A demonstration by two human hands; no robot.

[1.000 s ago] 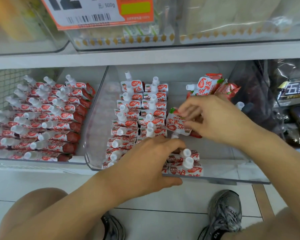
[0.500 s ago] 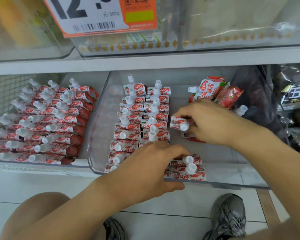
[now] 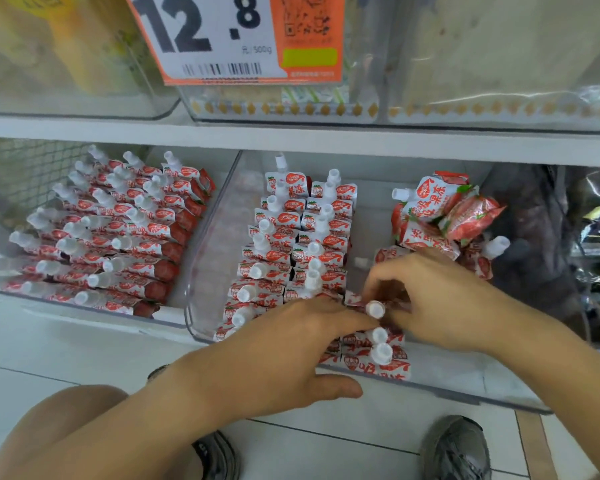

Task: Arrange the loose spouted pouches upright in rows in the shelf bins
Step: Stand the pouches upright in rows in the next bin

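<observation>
In the clear middle bin (image 3: 208, 244) on the lower shelf, my right hand (image 3: 440, 299) pinches a spouted pouch (image 3: 357, 301) between curled fingers and thumb, just behind the two pouches (image 3: 378, 358) that already stand at the front of the third row. The pouch I hold stands roughly upright, its long axis running up toward me, and its white cap (image 3: 375, 309) points up at the camera, so I see the cap end-on and little of the body below. My left hand (image 3: 284, 362) lies flat against the near ends of the first two rows (image 3: 291, 244), fingers straight and pressed on the pouches there, thumb hanging over the bin's front lip; it grips nothing.

Those two rows run from the front of the bin to the back, every pouch upright with its spout up and tilted slightly away from me. At the back right of the same bin a loose heap (image 3: 440, 216) lies every which way, some pouches flat on their sides with spouts pointing left or right.

The neighbouring bin (image 3: 11, 188) to the left holds more of the same pouches in rows, leaning over so their spouts point up and to the left. Above, a white shelf edge (image 3: 291, 140) carries further clear bins and a price tag (image 3: 236, 36) reading 12.8. To the right sit dark packets (image 3: 596, 230). Below me are pale floor tiles (image 3: 49, 348), my bare knee (image 3: 59, 427) and my grey shoes (image 3: 458, 448).
</observation>
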